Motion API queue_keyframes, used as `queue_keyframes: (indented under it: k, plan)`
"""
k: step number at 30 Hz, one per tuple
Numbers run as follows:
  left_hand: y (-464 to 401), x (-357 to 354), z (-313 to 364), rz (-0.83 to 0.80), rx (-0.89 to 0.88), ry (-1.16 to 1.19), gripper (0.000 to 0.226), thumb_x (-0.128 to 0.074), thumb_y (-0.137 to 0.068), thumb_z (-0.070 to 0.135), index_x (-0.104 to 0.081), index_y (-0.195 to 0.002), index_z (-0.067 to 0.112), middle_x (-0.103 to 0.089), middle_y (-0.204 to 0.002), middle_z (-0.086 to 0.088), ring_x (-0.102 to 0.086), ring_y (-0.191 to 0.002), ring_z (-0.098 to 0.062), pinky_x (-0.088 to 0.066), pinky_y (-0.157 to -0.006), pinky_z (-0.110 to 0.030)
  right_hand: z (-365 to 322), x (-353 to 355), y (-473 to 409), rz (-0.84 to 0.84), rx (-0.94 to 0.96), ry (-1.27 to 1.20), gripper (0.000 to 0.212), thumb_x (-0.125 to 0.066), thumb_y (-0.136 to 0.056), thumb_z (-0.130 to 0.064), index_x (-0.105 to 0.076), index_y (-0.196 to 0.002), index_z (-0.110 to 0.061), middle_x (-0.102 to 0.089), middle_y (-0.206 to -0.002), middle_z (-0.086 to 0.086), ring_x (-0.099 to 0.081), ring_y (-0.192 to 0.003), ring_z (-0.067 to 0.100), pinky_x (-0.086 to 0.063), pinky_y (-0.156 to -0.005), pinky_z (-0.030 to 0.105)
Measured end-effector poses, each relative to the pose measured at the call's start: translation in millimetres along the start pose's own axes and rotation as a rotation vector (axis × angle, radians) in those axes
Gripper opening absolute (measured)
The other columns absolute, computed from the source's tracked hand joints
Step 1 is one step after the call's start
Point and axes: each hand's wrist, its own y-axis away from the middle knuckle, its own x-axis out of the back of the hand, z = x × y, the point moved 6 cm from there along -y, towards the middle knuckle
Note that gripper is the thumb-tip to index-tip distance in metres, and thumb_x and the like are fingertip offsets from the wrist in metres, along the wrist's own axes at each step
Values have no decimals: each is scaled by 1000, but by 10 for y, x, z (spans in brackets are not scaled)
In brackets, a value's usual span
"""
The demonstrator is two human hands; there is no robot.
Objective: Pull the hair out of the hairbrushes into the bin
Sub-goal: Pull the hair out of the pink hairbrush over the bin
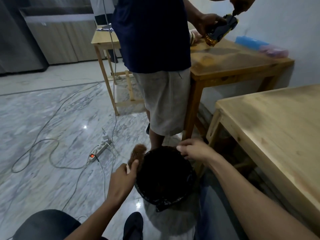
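Gripping the hairbrush [138, 156] in the left hand [123, 181], just left of the bin [165, 172], brown hair [139, 149] clinging to its bristles. Pinching at the bin's far rim with the right hand [192, 150], contents unclear. Risking hair dropping onto the floor [52, 118], since brush is hanging outside the rim.

Left hand [123, 179] grips a hairbrush [137, 155] w/ brown hair matted on its bristles, just beside the rim of a bin [188, 172] lined w/ a black bag. Right hand [193, 149] pinched shut over the bin's far rim. Power strip [99, 150] on marble floor nearby.
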Motion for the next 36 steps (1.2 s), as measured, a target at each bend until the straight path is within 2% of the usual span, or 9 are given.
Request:
queue_keyframes:
  k: [6,8,11,22,25,28,32,33,36]
  plan:
    - [40,-55,429,-2,-227,-169,48,-49,-94,61,-38,-67,23,-48,-55,4,-51,-54,-16,-33,-51,-32,-182,-269,-6,-56,164,-62,52,-73,-85,-56,-70,-124,-23,-74,-110,-8,-71,-99,8,-57,-89,29]
    - [43,-71,530,7,-293,-242,45,-49,-93,62,-36,-68,27,-48,-56,6,-52,-53,-16,-31,-49,-31,-228,-310,-28,-46,207,-90,42,-79,-82,-49,-74,-113,-22,-78,-99,-4,-75,-91,11,-58,-79,28]
    - [38,-103,620,36,-376,-329,44,-48,-91,66,-41,-74,26,-52,-59,6,-55,-56,-18,-31,-48,-31,-268,-289,-96,59,219,-87,6,-83,-83,-26,-77,-83,-24,-77,-76,-2,-74,-78,15,-60,-76,33]
    - [-323,-67,311,38,-131,-341,54,-43,-93,67,-55,-79,16,-62,-70,-3,-58,-65,-23,-35,-52,-33,-106,62,-70,226,31,-11,12,-72,-90,-22,-76,-80,-23,-75,-81,0,-69,-82,16,-54,-77,32]
    - [-294,-134,417,8,-194,-316,51,-45,-93,66,-47,-72,19,-58,-64,0,-56,-59,-18,-29,-49,-31,-23,90,-85,224,1,-21,11,-66,-95,-23,-77,-97,-21,-73,-99,-5,-67,-99,16,-53,-92,35]
    - [-249,-183,534,5,-252,-327,48,-47,-94,64,-42,-70,23,-54,-60,3,-54,-55,-15,-28,-47,-30,-54,-13,-130,122,45,-2,31,-61,-98,-37,-66,-127,-25,-58,-115,-10,-55,-112,13,-43,-96,31]
    - [-228,-249,603,5,-292,-363,48,-47,-92,66,-45,-73,22,-55,-61,4,-56,-58,-18,-32,-48,-31,-103,-224,-150,-22,134,-60,72,-72,-74,-68,-61,-135,-30,-68,-125,-9,-62,-114,7,-49,-101,30]
    - [-226,-263,612,6,-303,-378,48,-47,-92,66,-46,-74,22,-55,-62,4,-57,-59,-19,-32,-48,-31,-114,-264,-156,-32,168,-38,70,-77,-73,-64,-65,-131,-28,-70,-116,-8,-64,-108,6,-51,-96,28]
    - [-254,-266,571,-2,-308,-405,48,-46,-92,66,-45,-75,22,-54,-63,4,-55,-59,-19,-30,-47,-31,-163,-261,-209,19,230,-5,21,-78,-88,-28,-77,-104,-15,-72,-80,-2,-68,-74,8,-52,-70,21]
